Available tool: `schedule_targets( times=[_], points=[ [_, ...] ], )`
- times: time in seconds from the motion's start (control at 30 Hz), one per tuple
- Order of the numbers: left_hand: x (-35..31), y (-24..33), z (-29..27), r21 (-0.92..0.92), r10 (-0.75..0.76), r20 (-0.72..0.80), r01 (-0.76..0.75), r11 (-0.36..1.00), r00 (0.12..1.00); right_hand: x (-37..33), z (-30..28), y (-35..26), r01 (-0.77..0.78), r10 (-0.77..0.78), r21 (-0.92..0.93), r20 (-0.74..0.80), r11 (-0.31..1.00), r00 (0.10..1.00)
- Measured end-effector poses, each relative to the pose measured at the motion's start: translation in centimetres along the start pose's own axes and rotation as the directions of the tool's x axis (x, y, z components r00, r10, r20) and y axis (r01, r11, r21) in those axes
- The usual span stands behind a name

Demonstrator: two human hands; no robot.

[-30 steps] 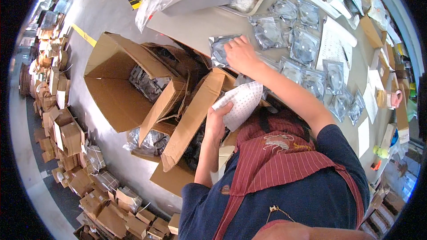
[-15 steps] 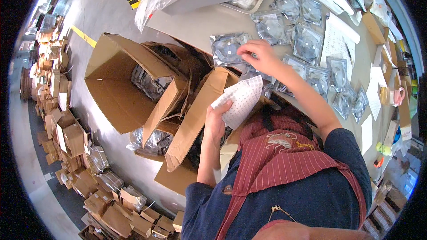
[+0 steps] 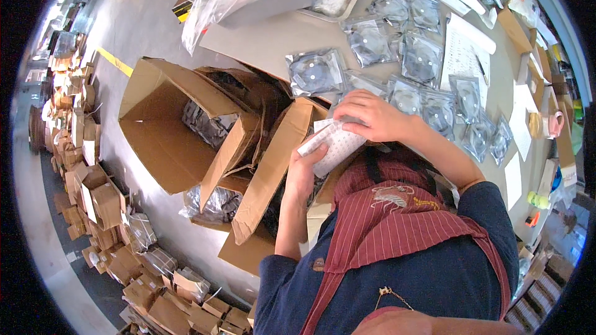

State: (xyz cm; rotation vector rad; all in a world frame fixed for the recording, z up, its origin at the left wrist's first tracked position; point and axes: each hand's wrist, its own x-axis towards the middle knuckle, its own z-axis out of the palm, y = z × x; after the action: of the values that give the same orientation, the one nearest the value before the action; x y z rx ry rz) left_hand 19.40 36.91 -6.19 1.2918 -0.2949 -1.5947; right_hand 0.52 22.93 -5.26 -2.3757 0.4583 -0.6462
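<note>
Both the left hand [image 3: 305, 170] and the right hand [image 3: 371, 115] grip a white dotted sheet [image 3: 333, 144] just above the open cardboard box [image 3: 180, 142]. Beyond the box, a grey bench [image 3: 273, 37] carries clear sealed bags [image 3: 316, 71]; small cartons [image 3: 99, 198] crowd the concrete floor [image 3: 133, 31].

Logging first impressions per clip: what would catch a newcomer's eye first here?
Both hands meet at the centre: the left hand and right hand grip a white dotted sheet. Left of them gapes an open cardboard box, and clear sealed bags lie spread over the table above.
</note>
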Motion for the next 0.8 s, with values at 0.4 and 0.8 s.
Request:
schedule_targets(
  times=[0.4, 0.8],
  points=[
    [-0.1, 0.1, 0.9, 0.054, -0.011, 0.07, 0.007, 0.999, 0.997, -1.5, -0.4, 0.5, 0.067, -0.067, -0.009, -0.025, 0.998, 0.997],
    [1.2, 0.6, 1.2, 0.109, -0.05, 0.111, 0.038, 0.993, 0.993, -1.4, -2.4, 1.6, -0.206, 0.186, 0.293, 0.093, 0.934, 0.978]
  ],
)
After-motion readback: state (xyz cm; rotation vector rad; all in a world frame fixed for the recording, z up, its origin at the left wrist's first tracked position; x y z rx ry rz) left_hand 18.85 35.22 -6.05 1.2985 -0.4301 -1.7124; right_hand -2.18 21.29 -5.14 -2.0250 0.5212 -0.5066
